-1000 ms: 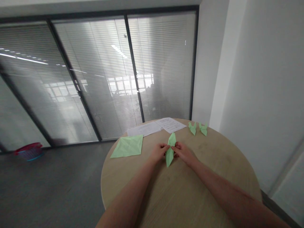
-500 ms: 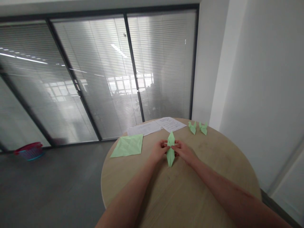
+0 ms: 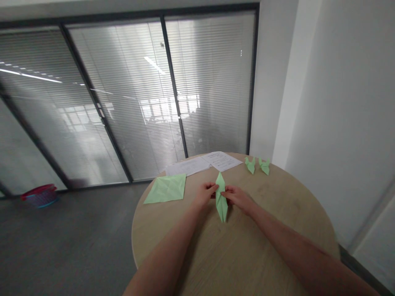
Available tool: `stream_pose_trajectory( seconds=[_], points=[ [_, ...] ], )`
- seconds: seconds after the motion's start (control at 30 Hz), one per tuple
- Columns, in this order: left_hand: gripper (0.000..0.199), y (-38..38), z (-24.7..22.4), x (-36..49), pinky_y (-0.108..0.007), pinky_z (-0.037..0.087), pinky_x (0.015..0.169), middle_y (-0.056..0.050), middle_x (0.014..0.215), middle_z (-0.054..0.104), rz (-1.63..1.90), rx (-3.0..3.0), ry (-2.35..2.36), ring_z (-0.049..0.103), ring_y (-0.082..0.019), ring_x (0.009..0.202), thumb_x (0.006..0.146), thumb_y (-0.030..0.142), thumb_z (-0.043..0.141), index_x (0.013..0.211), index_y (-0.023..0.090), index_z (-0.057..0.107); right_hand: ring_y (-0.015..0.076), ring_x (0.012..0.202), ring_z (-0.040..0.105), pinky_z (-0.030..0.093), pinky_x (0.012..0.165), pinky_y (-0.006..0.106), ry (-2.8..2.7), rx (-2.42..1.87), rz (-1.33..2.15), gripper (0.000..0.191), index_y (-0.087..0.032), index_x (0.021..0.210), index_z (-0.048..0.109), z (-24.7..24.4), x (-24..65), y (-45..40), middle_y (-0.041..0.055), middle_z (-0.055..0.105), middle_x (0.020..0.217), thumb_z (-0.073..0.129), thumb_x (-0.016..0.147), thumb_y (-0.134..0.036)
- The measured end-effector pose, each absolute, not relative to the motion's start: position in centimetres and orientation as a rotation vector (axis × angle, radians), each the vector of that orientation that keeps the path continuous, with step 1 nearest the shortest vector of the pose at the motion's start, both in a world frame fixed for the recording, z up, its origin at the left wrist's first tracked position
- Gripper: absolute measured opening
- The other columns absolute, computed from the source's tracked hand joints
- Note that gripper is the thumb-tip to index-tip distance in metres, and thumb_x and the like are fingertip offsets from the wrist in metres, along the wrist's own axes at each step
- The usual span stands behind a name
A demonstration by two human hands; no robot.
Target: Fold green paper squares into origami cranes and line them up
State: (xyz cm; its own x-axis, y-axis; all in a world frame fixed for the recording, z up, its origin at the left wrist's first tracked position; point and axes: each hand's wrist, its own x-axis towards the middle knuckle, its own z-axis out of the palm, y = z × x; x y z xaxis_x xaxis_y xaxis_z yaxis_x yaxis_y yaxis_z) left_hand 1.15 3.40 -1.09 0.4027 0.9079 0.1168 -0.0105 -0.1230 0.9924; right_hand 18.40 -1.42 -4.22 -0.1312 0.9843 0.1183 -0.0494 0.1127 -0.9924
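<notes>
A long, diamond-shaped piece of folded green paper (image 3: 221, 207) is held upright between both hands over the round table. My left hand (image 3: 206, 193) pinches its left edge, thumb on the front face. From the other side my right hand (image 3: 237, 196) grips the right edge, its thumb pressing near the middle. The lower end of the paper splits into two narrow points, while the upper end is one point. Fingers behind the paper are partly hidden.
A creased green sheet (image 3: 168, 188) lies at the table's left. White printed papers (image 3: 222, 161) lie at the far edge, with two folded green paper figures (image 3: 250, 165) to their right. On the floor stands a red and blue basket (image 3: 41, 195) beside glass partitions.
The folded paper has tilted slightly, its lower end shifting right and toward me. My left thumb sits a little higher on it, and my right hand has shifted slightly lower.
</notes>
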Motion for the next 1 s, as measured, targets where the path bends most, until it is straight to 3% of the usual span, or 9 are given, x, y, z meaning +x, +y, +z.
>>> stream_pose_trajectory(
  seconds=[0.3,0.53,0.83,1.0],
  points=[
    [0.041,3.7,-1.1,1.1,-0.030,0.053,0.064,-0.004,0.070,0.068,1.049,1.466,0.893,0.064,-0.016,0.063,0.072,0.054,0.082,0.074,0.015,0.068,0.0144,0.059,0.062,0.045,0.054,0.024,-1.364,-1.031,1.257,0.031,-0.018,0.092,0.068,-4.3,18.2,-1.3,0.0019,0.072,0.074,0.073,0.080,-0.046],
    [0.038,3.3,-1.0,0.9,-0.029,0.052,0.062,-0.005,0.079,0.071,0.989,1.559,0.881,0.065,-0.017,0.067,0.076,0.050,0.080,0.090,0.015,0.072,0.0168,0.061,0.065,0.048,0.057,0.026,-1.255,-1.004,1.222,0.032,-0.021,0.096,0.066,-4.4,18.0,-1.1,0.0017,0.073,0.079,0.073,0.079,-0.047],
    [0.032,3.3,-1.4,1.3,-0.027,0.048,0.057,-0.002,0.062,0.063,0.873,1.629,0.934,0.058,-0.014,0.057,0.077,0.044,0.077,0.070,0.015,0.064,0.0232,0.071,0.072,0.054,0.060,0.031,-1.246,-1.100,1.091,0.028,-0.026,0.097,0.059,-5.0,18.2,-0.7,0.0027,0.074,0.082,0.068,0.083,-0.048],
    [0.038,3.5,-1.4,1.4,-0.026,0.047,0.057,0.000,0.060,0.061,0.879,1.612,0.929,0.057,-0.013,0.055,0.075,0.048,0.080,0.069,0.015,0.061,0.0212,0.068,0.071,0.056,0.055,0.030,-1.184,-1.131,0.878,0.042,-0.027,0.106,0.048,-5.2,18.4,-0.4,0.0015,0.071,0.087,0.075,0.077,-0.042]
  ],
)
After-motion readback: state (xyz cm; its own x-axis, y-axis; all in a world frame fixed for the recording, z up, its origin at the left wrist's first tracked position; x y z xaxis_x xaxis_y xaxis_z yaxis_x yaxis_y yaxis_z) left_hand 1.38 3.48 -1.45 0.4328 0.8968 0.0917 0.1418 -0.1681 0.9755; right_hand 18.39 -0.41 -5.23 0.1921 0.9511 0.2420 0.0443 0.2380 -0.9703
